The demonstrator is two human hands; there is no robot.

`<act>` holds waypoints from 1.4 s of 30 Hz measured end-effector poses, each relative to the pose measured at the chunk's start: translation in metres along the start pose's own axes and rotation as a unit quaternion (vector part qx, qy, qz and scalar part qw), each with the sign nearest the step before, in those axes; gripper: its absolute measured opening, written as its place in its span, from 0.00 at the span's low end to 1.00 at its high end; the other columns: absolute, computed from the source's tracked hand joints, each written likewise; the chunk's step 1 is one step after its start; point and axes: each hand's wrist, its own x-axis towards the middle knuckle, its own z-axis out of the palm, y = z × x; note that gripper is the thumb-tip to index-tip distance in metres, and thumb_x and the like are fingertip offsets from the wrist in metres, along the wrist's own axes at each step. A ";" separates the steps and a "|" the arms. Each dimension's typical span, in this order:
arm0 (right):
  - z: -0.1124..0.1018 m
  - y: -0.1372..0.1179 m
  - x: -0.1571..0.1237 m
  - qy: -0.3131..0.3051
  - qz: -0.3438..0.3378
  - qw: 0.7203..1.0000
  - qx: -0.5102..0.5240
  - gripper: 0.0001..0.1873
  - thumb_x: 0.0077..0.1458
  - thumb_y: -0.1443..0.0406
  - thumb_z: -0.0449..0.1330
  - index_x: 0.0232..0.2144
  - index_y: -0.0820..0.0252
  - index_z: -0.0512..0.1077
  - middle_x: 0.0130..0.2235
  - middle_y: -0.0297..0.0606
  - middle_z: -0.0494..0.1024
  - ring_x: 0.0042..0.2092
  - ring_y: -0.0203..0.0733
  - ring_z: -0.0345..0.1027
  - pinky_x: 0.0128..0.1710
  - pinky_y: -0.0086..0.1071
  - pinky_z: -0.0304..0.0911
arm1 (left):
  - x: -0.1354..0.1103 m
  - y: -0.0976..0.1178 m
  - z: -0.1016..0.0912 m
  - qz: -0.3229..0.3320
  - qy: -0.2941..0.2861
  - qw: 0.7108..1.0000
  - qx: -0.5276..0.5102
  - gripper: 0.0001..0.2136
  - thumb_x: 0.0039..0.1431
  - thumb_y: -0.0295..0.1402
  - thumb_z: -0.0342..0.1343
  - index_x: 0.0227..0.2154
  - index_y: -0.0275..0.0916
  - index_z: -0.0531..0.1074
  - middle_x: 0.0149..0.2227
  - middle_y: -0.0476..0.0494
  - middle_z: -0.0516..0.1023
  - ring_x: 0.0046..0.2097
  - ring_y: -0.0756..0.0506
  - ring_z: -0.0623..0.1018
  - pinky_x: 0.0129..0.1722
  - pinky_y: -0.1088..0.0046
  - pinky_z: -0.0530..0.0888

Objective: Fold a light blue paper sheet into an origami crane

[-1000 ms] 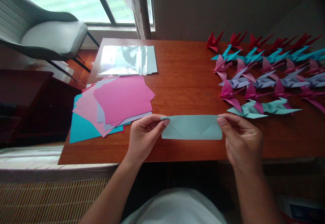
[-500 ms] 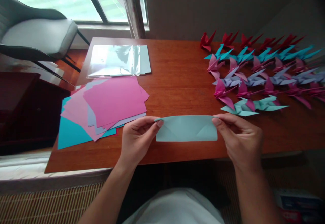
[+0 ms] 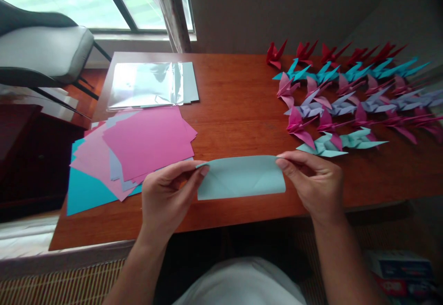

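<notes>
A pale mint-green sheet of origami paper [image 3: 242, 178], folded into a wide strip, is stretched between my two hands above the table's front part. Faint diagonal creases show on it, and its upper edge bows slightly. My left hand [image 3: 171, 192] pinches the upper left corner between thumb and forefinger. At the upper right corner, my right hand [image 3: 311, 178] does the same. Just beyond my right hand stand mint-green paper cranes [image 3: 327, 144], in front of a row of magenta cranes [image 3: 297, 125].
Left on the wooden table [image 3: 235, 111] lies a fanned pile of coloured paper sheets [image 3: 148, 141]. Behind it rests a shiny clear packet of paper [image 3: 145, 83]. Rows of red [image 3: 275, 56], turquoise [image 3: 294, 72], pink and lavender cranes fill the right side. A chair [image 3: 41, 49] stands by the window.
Both hands, with the folded paper, have shifted a little left in view, and the left side of the strip sits lower. The whole scene has also slid slightly left. Both pinches remain.
</notes>
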 end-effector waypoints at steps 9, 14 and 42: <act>0.001 0.015 0.012 -0.068 0.095 0.992 0.049 0.07 0.49 0.59 0.72 0.30 0.54 0.82 0.32 0.34 0.84 0.33 0.42 0.78 0.34 0.33 0.76 | 0.016 0.001 0.008 -0.100 -0.081 0.990 -0.061 0.10 0.50 0.38 0.70 0.29 0.38 0.79 0.28 0.46 0.80 0.28 0.49 0.77 0.25 0.78 0.71; 0.001 0.017 0.020 -0.090 0.078 0.993 -0.010 0.06 0.53 0.59 0.69 0.31 0.55 0.81 0.32 0.35 0.84 0.32 0.41 0.78 0.31 0.32 0.74 | 0.023 0.000 0.013 0.001 -0.113 0.991 0.074 0.07 0.57 0.37 0.63 0.31 0.40 0.75 0.25 0.50 0.76 0.25 0.50 0.73 0.24 0.76 0.67; 0.026 0.003 0.039 -0.158 -0.079 0.914 -0.366 0.05 0.56 0.71 0.64 0.36 0.59 0.74 0.37 0.37 0.76 0.35 0.42 0.70 0.33 0.34 0.57 | 0.044 0.016 0.027 0.233 -0.215 0.796 0.515 0.13 0.64 0.25 0.53 0.50 0.41 0.73 0.52 0.37 0.71 0.49 0.36 0.70 0.47 0.57 0.74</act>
